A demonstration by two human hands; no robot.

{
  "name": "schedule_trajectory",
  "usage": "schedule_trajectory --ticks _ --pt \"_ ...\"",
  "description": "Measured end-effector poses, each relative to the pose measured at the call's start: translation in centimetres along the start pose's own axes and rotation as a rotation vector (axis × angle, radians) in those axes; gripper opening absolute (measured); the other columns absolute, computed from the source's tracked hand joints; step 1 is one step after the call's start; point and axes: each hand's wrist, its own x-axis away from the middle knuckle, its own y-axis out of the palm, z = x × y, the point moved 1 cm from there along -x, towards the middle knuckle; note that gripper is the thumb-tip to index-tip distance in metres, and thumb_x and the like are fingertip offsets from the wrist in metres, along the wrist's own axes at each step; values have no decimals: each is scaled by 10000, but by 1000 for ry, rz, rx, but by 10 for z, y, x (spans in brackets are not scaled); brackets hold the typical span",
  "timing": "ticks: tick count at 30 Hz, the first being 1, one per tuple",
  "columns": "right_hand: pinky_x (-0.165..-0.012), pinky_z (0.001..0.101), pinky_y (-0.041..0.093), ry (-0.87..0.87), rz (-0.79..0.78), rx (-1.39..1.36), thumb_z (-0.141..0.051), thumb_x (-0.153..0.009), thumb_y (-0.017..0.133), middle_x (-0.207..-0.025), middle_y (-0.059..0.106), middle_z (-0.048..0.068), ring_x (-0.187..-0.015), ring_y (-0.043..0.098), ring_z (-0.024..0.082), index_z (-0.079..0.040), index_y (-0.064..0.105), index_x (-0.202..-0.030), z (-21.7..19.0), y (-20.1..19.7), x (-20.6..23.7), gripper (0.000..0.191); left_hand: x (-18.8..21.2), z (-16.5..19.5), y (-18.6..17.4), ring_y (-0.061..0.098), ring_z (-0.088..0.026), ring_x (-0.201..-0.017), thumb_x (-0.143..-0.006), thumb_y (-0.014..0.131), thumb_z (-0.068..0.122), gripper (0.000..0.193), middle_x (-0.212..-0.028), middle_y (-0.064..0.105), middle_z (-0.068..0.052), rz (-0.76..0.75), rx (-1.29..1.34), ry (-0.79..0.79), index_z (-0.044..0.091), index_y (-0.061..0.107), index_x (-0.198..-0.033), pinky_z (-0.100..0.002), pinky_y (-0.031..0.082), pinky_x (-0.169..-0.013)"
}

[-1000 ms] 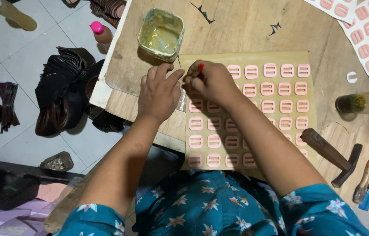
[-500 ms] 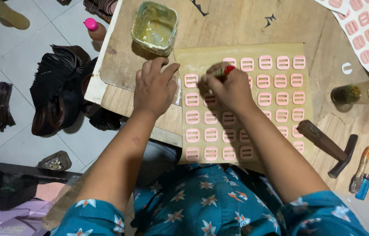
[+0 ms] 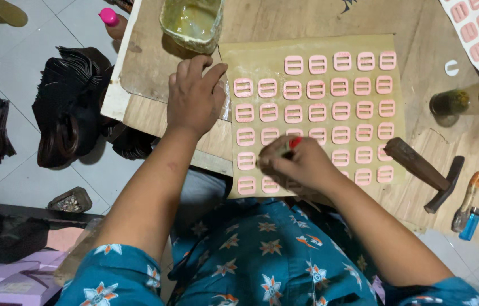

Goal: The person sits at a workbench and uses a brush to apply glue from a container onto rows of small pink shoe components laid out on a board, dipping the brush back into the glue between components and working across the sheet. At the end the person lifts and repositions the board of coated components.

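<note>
Wooden table (image 3: pixel 432 22), pink rectangular buckles (image 3: pixel 341 110)

On the wooden counter (image 3: pixel 285 22) lies a tan sheet (image 3: pixel 398 113) covered in rows of small pink buckle-shaped pieces (image 3: pixel 316 88). The left hand (image 3: pixel 194 97) presses flat on the sheet's left edge, just below a glue-smeared container (image 3: pixel 191 21), while the right hand (image 3: pixel 301 165) pinches a thin red-tipped tool (image 3: pixel 287 146) over the lower rows. A hammer (image 3: pixel 425 171), a lighter (image 3: pixel 469 223) and a glass jar (image 3: pixel 466 100) rest to the right.

floor: pale grey tiles (image 3: pixel 7 62) | furniture: light wooden worktable (image 3: pixel 421 22) | light: soft, even
</note>
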Motion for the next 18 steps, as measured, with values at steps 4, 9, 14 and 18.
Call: schedule_trajectory --ticks 4,9,14,18 --pt "-917 322 552 -309 220 -11 -78 -945 654 -1105 714 100 -1023 707 194 -37 699 -1205 -2 -7 -18 267 0 2 -2 486 -310 -1230 -935 688 226 345 -1290 559 -83 -4 2 4 160 688 -1273 -479 388 -1006" --pt "-847 352 556 -345 236 280 -116 -922 721 -1070 710 125 -980 705 273 -37 696 -1072 -2 5 -19 171 -1 3 -3 476 -302 -1241 -934 693 245 350 -1298 556 -76 -32 21 -25 171 688 -1276 -472 378 -1022" --pt "-831 320 582 -166 -6 114 -116 -885 676 -1003 738 86 -937 750 217 -44 689 -986 -1 8 26 125 3 2 -2 467 -306 -1250 -956 683 253 355 -1313 547 -78 -23 5 -3 172 681 -1302 -474 377 -1030" --pt "-848 313 575 -145 -1 78 -131 -886 700 -1027 757 80 -944 746 202 -37 710 -1032 -9 -3 7 174 -2 1 -1 465 -317 -1253 -955 691 264 350 -1312 546 -85 -19 -1 6 167 680 -1292 -478 375 -1023"
